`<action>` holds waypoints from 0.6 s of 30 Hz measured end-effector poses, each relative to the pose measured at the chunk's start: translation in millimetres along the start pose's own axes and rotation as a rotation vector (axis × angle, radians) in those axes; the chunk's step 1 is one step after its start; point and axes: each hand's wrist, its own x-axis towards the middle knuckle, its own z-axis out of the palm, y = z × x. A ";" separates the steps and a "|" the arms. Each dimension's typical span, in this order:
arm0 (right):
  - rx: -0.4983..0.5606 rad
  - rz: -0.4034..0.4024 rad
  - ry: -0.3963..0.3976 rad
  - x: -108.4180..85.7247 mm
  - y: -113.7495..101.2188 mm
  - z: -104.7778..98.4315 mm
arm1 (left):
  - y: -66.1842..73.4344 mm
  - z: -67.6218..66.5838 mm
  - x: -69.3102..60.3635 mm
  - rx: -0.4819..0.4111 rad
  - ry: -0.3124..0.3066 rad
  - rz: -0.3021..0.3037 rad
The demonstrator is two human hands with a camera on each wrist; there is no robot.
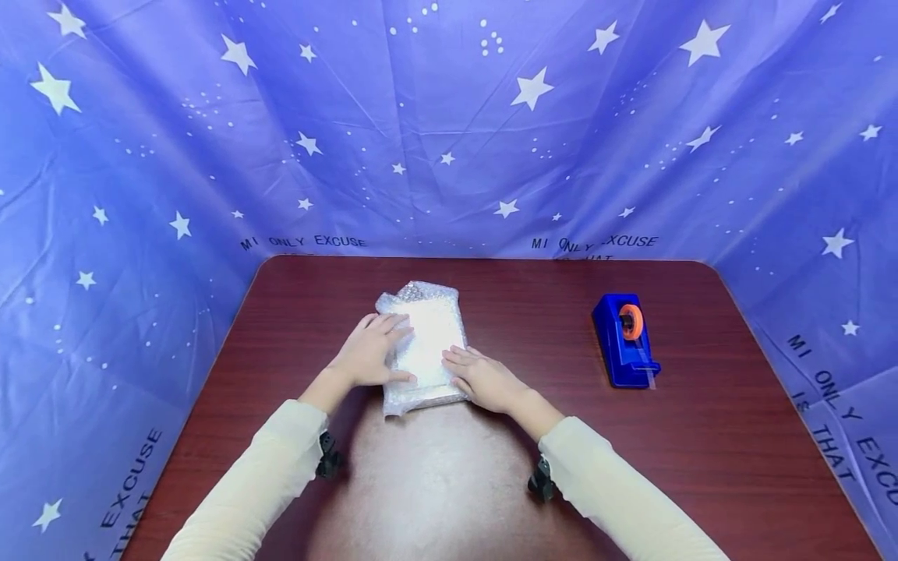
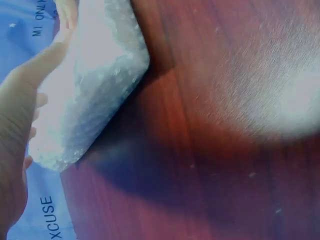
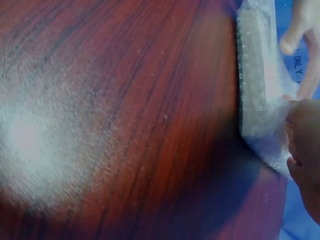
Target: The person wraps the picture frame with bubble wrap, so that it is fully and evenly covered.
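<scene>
A flat rectangular package in clear bubble wrap [image 1: 429, 339] lies on the table, its top bright with glare; what is inside cannot be made out. My left hand [image 1: 369, 352] rests on its left side, fingers and thumb spread over the wrap. On the right edge, the extended fingers of my right hand [image 1: 489, 382] press the wrap. In the left wrist view, the wrap's bubbled side [image 2: 102, 100] shows beside the left hand [image 2: 22, 105]. The right wrist view catches the package's near side [image 3: 254, 75] and part of the right hand [image 3: 307, 145].
A blue tape dispenser [image 1: 623, 343] with an orange-cored roll stands on the right of the dark red wooden table [image 1: 533, 312], a strip of tape hanging from its front. Blue star-patterned cloth [image 1: 449, 132] surrounds the table's back and sides.
</scene>
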 end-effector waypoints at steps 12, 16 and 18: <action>0.049 0.021 0.028 0.6 -1.9 5.8 | -17.8 2.5 20.6 -0.022 -0.165 -0.096; 0.050 0.023 0.034 -0.3 -1.6 5.3 | -25.4 0.8 24.5 -0.096 -0.163 -0.066; 0.056 0.021 0.036 -0.6 -1.3 4.4 | -27.5 -0.5 26.2 -0.124 -0.161 -0.054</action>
